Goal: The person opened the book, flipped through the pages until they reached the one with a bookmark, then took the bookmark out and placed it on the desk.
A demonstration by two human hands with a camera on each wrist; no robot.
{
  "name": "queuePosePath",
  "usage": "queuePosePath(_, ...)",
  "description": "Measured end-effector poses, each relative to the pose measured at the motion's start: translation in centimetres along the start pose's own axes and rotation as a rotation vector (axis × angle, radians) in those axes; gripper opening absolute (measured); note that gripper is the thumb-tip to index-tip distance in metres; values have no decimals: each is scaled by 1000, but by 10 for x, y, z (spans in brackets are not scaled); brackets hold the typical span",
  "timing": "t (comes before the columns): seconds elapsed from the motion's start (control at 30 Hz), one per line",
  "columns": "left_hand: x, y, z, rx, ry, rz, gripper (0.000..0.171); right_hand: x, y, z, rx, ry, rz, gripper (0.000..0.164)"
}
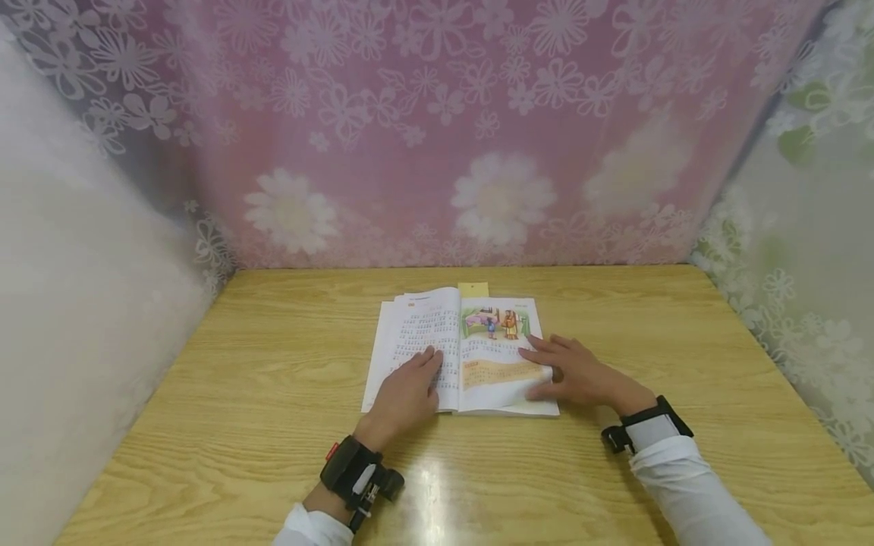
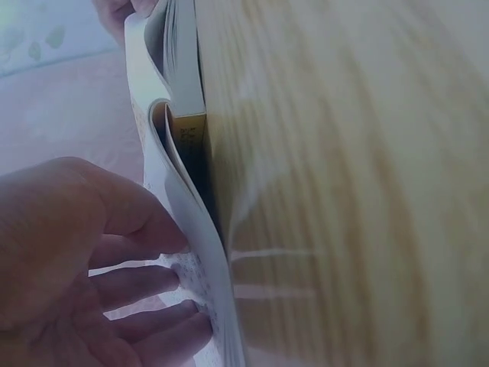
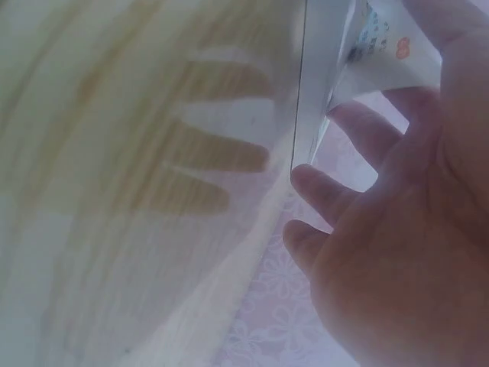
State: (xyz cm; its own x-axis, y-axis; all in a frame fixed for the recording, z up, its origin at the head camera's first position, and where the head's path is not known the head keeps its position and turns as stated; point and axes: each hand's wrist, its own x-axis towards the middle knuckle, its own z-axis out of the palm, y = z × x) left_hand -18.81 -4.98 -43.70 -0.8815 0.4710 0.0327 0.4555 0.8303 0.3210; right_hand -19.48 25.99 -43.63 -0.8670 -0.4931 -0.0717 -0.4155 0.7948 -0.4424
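Note:
An open book [image 1: 447,398] lies on the table, with printed text on the left page [image 1: 426,322] and a coloured picture above text on the right page [image 1: 498,353]. My left hand [image 1: 406,394] rests on the lower left page, its fingers extended; in the left wrist view, the fingertips [image 2: 179,245] touch the paper. At the book's right edge is my right hand [image 1: 576,375], thumb and fingers spread over the page's outer margin. The right page bows up near that hand. In the right wrist view, the curved page [image 3: 390,61] lies between thumb and fingers.
A yellow tab [image 1: 474,289] sticks out past the book's top edge. The wooden table [image 1: 287,364] is glossy and reflects light. Floral curtains [image 1: 410,152] hang behind the table and along both sides. Each wrist wears a black strap with a camera [image 1: 362,478].

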Motion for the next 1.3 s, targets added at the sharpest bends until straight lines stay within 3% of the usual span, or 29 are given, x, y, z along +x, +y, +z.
queuePosePath(0.27, 0, 1, -2, -4, -32, 18, 56, 1, -4, -6, -11, -42, -12, 72)
queuePosePath(0.37, 2, 4, -3, -45, -44, -29, 59, 2, -5, -9, -9, -37, -3, 72)
queuePosePath(0.43, 4, 8, -3, -82, -44, -68, 69, 2, -6, -11, -9, -18, -8, 71)
queuePosePath(0.6, 7, 21, -1, -118, -49, -143, 117, 4, -13, -14, 5, 62, -37, 68)
queuePosePath(0.7, 7, 26, 1, -106, -46, -152, 126, 4, -18, -16, 7, 99, -37, 67)
queuePosePath(1.07, 4, 25, 1, -49, -24, -82, 101, 9, -33, -15, -59, 214, -47, 64)
queuePosePath(1.3, -2, 14, -2, -105, -30, -44, 93, 9, -32, -12, -36, 198, -73, 71)
